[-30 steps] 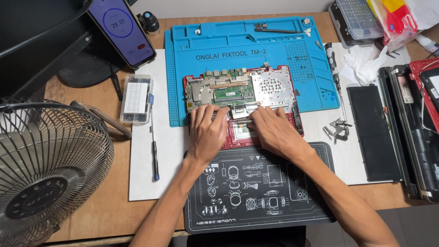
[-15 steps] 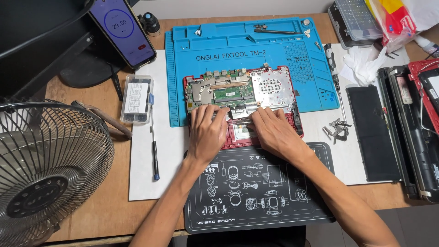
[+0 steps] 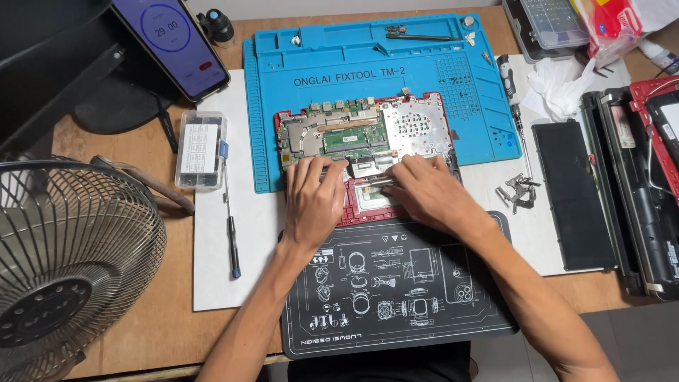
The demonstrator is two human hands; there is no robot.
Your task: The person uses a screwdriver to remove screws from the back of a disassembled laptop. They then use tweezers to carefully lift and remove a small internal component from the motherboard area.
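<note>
A red laptop base (image 3: 364, 152), opened with its green circuit board and silver metal plate showing, lies across the blue silicone mat (image 3: 368, 64) and a black printed mat (image 3: 396, 283). My left hand (image 3: 313, 198) rests on the base's lower left, fingertips pressed at the board's lower edge. My right hand (image 3: 428, 191) lies on the lower right, fingers pointing left at a small silver part (image 3: 368, 168) in the middle. Whether either hand pinches anything is hidden by the fingers.
A wire fan (image 3: 67, 269) stands at the left. A phone (image 3: 173, 42) leans at the back left, a clear parts box (image 3: 200, 150) and a screwdriver (image 3: 230, 226) lie left of the laptop. A black battery (image 3: 573, 191), loose hinges (image 3: 520, 191) and another disassembled laptop (image 3: 647, 184) sit right.
</note>
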